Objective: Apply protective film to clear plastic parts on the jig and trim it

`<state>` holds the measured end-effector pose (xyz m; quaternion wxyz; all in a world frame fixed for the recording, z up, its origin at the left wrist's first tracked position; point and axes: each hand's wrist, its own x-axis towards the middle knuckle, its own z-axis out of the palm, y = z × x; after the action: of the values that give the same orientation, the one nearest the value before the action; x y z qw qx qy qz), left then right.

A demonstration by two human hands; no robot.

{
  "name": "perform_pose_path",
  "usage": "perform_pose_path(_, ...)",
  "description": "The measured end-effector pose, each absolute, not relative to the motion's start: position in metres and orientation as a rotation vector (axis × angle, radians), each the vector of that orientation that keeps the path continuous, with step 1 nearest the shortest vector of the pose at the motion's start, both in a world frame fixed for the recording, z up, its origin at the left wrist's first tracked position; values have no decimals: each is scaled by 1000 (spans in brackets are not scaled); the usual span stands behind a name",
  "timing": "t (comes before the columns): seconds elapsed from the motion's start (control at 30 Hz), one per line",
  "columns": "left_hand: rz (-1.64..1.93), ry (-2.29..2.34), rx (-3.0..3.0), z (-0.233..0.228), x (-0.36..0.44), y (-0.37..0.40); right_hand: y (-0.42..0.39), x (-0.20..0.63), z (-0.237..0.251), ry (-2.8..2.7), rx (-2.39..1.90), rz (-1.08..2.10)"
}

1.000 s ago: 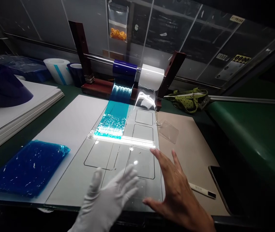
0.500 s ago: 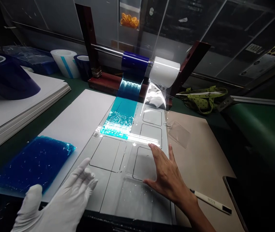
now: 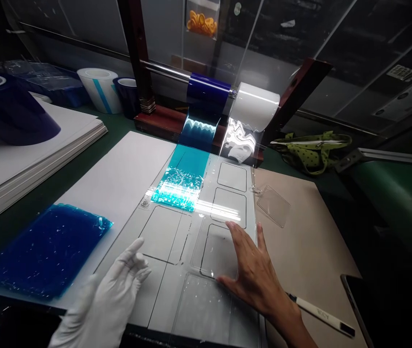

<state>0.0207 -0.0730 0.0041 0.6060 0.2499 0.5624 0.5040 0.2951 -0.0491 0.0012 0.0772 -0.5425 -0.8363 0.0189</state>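
My left hand, in a white glove, hovers over the lower left of a clear-covered white sheet with black rounded outlines drawn on it. Its fingers are loosely stretched and hold nothing; the thumb is blurred. My bare right hand has its fingers spread at the right edge of a clear plate lying over one outline. Fingertips are at or very near that plate; contact is hard to judge. Nearer to me lies another clear plate. Teal film is laid on the sheet's upper left.
A wooden stand carries a blue film roll and a clear film roll. Blue film pieces lie left. At right are a small clear plate, a pen-like tool, a phone-like dark object and a green pouch.
My left hand has shifted right, its thumb swinging in toward the fingers. My right hand keeps its spread pose beside the clear plate. The view has tilted slightly.
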Motion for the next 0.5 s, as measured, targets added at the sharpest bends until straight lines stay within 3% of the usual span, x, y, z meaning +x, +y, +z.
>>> perform_pose_path(0.3,1102,1482,1324,1,53,-90,-63,285,35,-2451,-1580,-41)
perform_pose_path(0.5,1112,1373,1082,-8,48,-73,-75,277,57,-2315,-1529,-65)
